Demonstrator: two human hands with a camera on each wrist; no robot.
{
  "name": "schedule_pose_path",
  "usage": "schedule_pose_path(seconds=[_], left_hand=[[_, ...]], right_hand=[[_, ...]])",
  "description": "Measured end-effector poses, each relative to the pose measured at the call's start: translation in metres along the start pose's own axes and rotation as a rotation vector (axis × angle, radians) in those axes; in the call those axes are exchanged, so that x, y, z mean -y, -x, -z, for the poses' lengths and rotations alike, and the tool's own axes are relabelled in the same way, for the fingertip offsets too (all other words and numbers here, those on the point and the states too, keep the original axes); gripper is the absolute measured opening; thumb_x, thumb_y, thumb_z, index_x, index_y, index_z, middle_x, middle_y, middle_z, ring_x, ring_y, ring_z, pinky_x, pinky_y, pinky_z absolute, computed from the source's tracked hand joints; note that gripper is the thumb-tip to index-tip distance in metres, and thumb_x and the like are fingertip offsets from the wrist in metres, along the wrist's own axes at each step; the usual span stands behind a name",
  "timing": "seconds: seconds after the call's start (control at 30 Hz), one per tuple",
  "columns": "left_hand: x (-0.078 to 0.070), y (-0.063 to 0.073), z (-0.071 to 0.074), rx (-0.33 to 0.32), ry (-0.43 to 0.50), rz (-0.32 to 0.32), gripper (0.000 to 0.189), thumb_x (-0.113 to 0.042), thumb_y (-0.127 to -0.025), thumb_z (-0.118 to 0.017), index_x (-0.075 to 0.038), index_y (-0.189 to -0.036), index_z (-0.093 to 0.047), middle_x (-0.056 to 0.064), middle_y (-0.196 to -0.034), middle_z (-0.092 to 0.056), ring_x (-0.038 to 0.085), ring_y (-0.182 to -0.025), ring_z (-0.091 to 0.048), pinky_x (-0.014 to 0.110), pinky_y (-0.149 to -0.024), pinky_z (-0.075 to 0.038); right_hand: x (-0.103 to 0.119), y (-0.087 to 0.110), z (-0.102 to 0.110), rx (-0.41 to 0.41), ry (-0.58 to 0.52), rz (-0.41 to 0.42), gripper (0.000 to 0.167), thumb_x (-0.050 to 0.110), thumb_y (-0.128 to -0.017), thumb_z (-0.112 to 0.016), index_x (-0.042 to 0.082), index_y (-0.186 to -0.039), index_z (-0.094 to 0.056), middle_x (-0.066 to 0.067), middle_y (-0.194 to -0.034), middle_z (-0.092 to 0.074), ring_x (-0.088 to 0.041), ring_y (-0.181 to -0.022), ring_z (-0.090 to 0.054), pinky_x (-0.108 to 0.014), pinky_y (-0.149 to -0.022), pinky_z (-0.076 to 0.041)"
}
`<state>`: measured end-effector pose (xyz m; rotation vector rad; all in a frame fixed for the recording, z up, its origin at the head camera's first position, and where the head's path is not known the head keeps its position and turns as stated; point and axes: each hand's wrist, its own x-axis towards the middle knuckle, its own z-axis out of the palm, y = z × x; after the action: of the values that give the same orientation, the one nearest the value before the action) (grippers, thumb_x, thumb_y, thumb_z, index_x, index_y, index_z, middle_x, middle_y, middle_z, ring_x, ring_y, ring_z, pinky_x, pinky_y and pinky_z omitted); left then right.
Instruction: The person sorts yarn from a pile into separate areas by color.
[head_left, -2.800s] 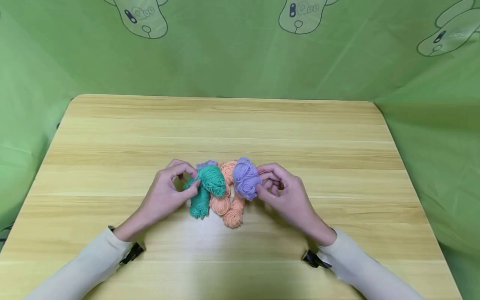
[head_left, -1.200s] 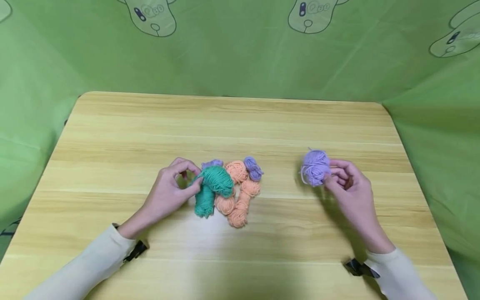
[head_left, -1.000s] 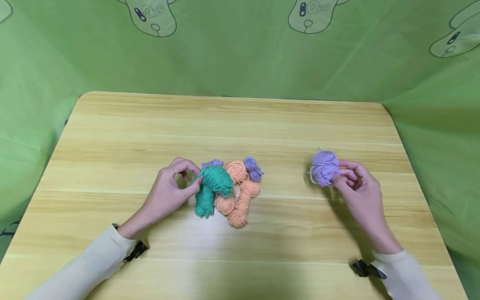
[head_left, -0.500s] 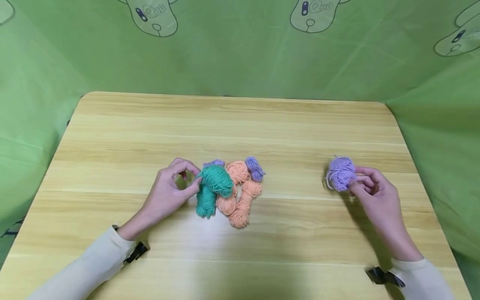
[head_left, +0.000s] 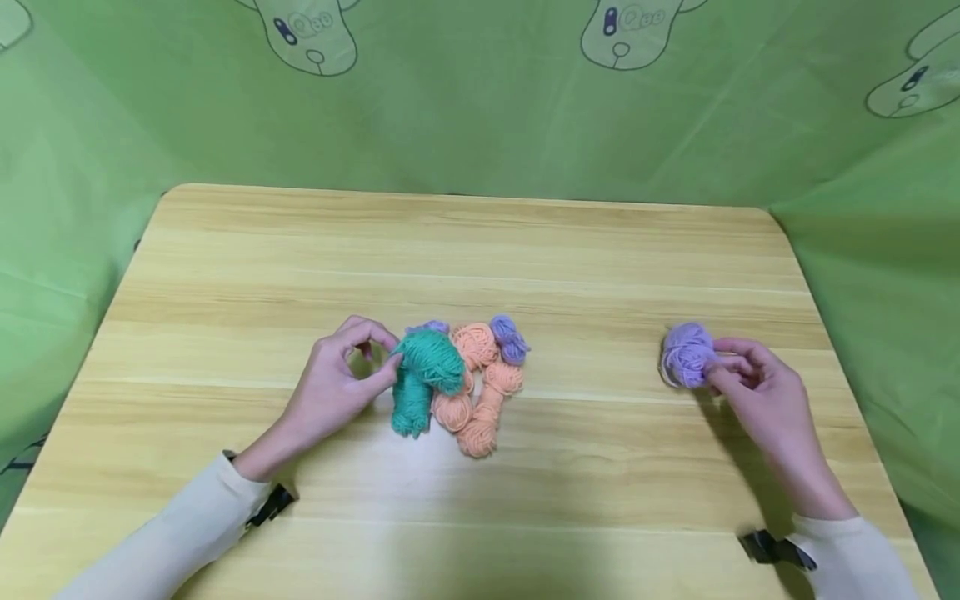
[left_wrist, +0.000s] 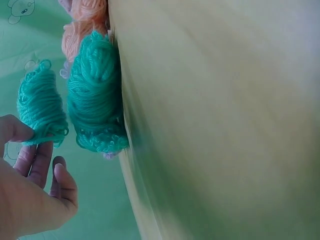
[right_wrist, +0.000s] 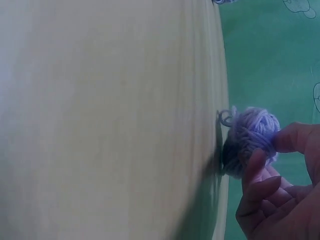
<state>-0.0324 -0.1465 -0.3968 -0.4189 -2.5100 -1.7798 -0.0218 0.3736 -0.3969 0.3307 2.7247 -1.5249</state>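
Observation:
In the head view my left hand [head_left: 330, 375] pinches one end of a green yarn skein [head_left: 433, 360]. A second green skein [head_left: 411, 407] lies below it on the table; the left wrist view shows a gap between the held skein [left_wrist: 42, 102] and this other one [left_wrist: 97, 95]. My right hand [head_left: 765, 400] pinches a purple yarn ball [head_left: 686, 356] at the table's right side. In the right wrist view the ball [right_wrist: 252, 135] is between thumb and fingers, at the tabletop; whether it rests its weight there I cannot tell.
Several orange yarn skeins [head_left: 489, 407] lie mid-table beside the green ones. A small purple skein [head_left: 510, 340] sits at the pile's right back. Another purple skein [head_left: 433, 326] is mostly hidden behind the held green one. Green cloth [head_left: 480, 125] hangs around the wooden table [head_left: 480, 258].
My right hand has carried the purple ball from the pile to the table's right side, lowering it lately. The left hand keeps its pinch on the green skein and has hardly moved.

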Motion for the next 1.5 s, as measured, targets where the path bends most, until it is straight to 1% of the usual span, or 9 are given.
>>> schedule_pose_path(seconds=[0.17,0.4,0.57,0.73,1.07,1.2,1.37,1.43,1.5], left_hand=[[-0.001,-0.001,0.000,-0.003,0.002,-0.004,0.017,0.006,-0.091,-0.079,-0.009,-0.100,-0.076,0.002,-0.098,-0.069,0.036,-0.087,-0.060,0.043,-0.079,-0.050],[-0.001,-0.001,0.002,-0.009,0.001,0.006,0.016,0.006,-0.091,-0.079,-0.008,-0.100,-0.076,0.002,-0.100,-0.070,0.027,-0.087,-0.058,0.045,-0.080,-0.049],[-0.001,-0.001,0.004,-0.016,0.013,0.038,0.017,0.006,-0.091,-0.080,-0.008,-0.099,-0.075,0.003,-0.101,-0.070,0.029,-0.089,-0.057,0.050,-0.084,-0.047],[-0.001,-0.001,0.005,-0.021,0.020,0.043,0.016,0.005,-0.091,-0.080,-0.008,-0.100,-0.076,0.004,-0.102,-0.069,0.029,-0.090,-0.056,0.051,-0.085,-0.045],[0.000,-0.003,0.007,-0.042,0.046,0.037,0.016,0.004,-0.091,-0.081,-0.008,-0.099,-0.076,0.003,-0.104,-0.071,0.030,-0.091,-0.056,0.045,-0.085,-0.043],[0.001,-0.003,0.007,-0.047,0.049,0.027,0.014,0.004,-0.092,-0.081,-0.007,-0.099,-0.076,0.003,-0.103,-0.071,0.034,-0.091,-0.056,0.044,-0.084,-0.043],[0.001,-0.003,0.009,-0.057,0.055,0.024,0.014,0.004,-0.092,-0.081,-0.006,-0.100,-0.076,0.003,-0.103,-0.070,0.037,-0.091,-0.056,0.046,-0.082,-0.044],[0.001,-0.003,0.010,-0.061,0.053,0.025,0.013,0.003,-0.092,-0.081,-0.006,-0.100,-0.075,0.004,-0.102,-0.070,0.038,-0.091,-0.056,0.046,-0.082,-0.044],[0.001,-0.003,0.011,-0.067,0.052,0.025,0.013,0.004,-0.092,-0.081,-0.005,-0.100,-0.075,0.004,-0.102,-0.070,0.039,-0.091,-0.056,0.045,-0.081,-0.044]], right_hand=[[-0.004,0.001,0.001,0.027,0.056,-0.013,0.029,0.012,-0.105,-0.073,0.022,-0.132,-0.066,0.016,-0.102,-0.073,-0.008,-0.084,-0.066,-0.019,-0.063,-0.052],[-0.007,0.000,-0.002,0.044,0.149,0.007,0.038,0.015,-0.104,-0.074,0.006,-0.139,-0.061,0.016,-0.102,-0.069,-0.009,-0.081,-0.060,-0.022,-0.056,-0.049],[-0.006,0.001,-0.001,0.057,0.218,0.014,0.046,0.019,-0.105,-0.074,0.000,-0.143,-0.058,0.007,-0.105,-0.067,-0.010,-0.083,-0.058,-0.023,-0.057,-0.051],[-0.005,0.002,-0.002,0.077,0.277,0.020,0.053,0.025,-0.106,-0.073,-0.001,-0.148,-0.055,-0.006,-0.115,-0.063,-0.010,-0.089,-0.057,-0.023,-0.060,-0.052],[0.001,0.003,-0.002,0.087,0.247,0.006,0.063,0.032,-0.108,-0.071,-0.003,-0.154,-0.047,-0.016,-0.139,-0.053,-0.015,-0.101,-0.052,-0.023,-0.064,-0.054],[0.002,0.004,-0.002,0.088,0.225,0.010,0.062,0.030,-0.108,-0.070,-0.005,-0.154,-0.045,-0.016,-0.141,-0.049,-0.014,-0.101,-0.051,-0.024,-0.063,-0.054],[0.002,0.003,-0.003,0.078,0.210,0.030,0.062,0.024,-0.108,-0.070,-0.007,-0.154,-0.044,-0.017,-0.135,-0.048,-0.012,-0.100,-0.052,-0.022,-0.063,-0.053],[0.003,0.004,-0.003,0.070,0.212,0.022,0.064,0.026,-0.108,-0.070,-0.007,-0.155,-0.043,-0.019,-0.139,-0.046,-0.015,-0.105,-0.052,-0.018,-0.066,-0.052],[0.004,0.004,-0.003,0.065,0.222,0.006,0.066,0.030,-0.108,-0.069,-0.005,-0.157,-0.042,-0.022,-0.145,-0.042,-0.022,-0.114,-0.051,-0.016,-0.071,-0.050]])
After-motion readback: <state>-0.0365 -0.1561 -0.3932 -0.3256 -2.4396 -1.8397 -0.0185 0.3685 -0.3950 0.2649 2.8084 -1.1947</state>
